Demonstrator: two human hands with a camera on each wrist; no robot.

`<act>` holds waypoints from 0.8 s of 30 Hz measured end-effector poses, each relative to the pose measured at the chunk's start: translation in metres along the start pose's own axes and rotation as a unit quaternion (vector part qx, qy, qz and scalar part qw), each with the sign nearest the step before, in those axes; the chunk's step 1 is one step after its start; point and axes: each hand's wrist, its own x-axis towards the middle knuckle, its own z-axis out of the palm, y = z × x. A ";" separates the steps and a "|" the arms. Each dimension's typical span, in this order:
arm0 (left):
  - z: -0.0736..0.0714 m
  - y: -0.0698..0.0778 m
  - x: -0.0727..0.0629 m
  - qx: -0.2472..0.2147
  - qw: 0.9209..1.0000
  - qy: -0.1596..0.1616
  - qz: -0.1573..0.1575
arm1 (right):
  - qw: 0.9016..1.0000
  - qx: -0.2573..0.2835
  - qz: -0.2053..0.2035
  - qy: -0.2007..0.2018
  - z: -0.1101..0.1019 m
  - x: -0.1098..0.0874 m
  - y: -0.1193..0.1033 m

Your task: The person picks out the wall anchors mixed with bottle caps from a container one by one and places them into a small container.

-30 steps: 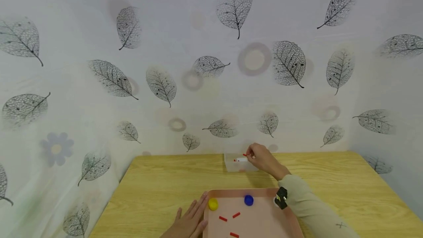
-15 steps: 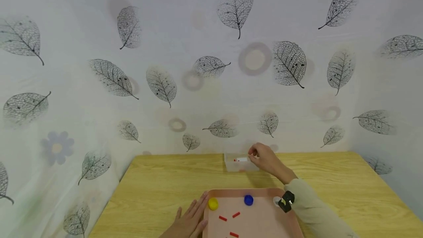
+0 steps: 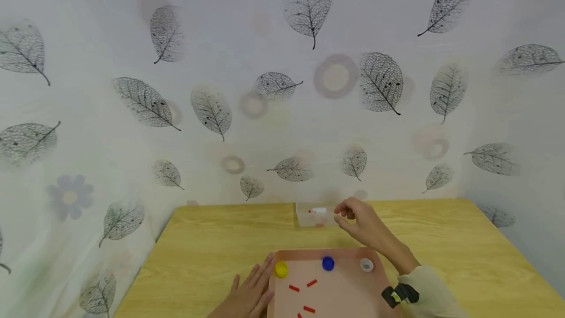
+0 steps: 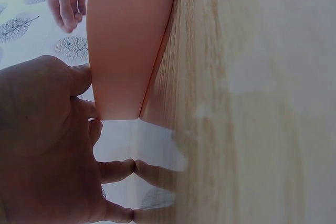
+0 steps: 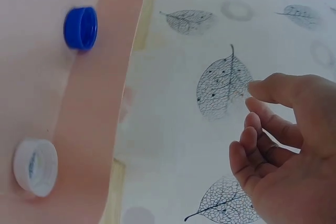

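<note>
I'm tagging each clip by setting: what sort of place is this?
Probably an indoor tabletop activity spot, perhaps a screened-off corner; the wider room isn't shown. Signs: a wood-grain table, leaf-print sheeting around its back and sides, and a pink tray on top.

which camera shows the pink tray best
Head: it catches the widest stretch of the pink tray, near end cut off. Left wrist shows only its outside; right wrist, part of its floor and wall.
</note>
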 end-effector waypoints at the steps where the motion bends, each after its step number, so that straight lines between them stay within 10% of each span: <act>1: 0.000 0.000 0.000 0.001 1.000 0.000 0.000 | 1.000 0.005 0.000 0.003 -0.001 -0.003 -0.003; 18: -0.003 0.002 0.000 -0.005 1.000 -0.020 -0.020 | 0.991 0.122 0.035 0.033 0.012 -0.064 -0.047; 24: -0.002 0.001 0.000 -0.005 1.000 -0.013 -0.011 | 0.988 0.142 -0.018 0.054 0.029 -0.078 -0.053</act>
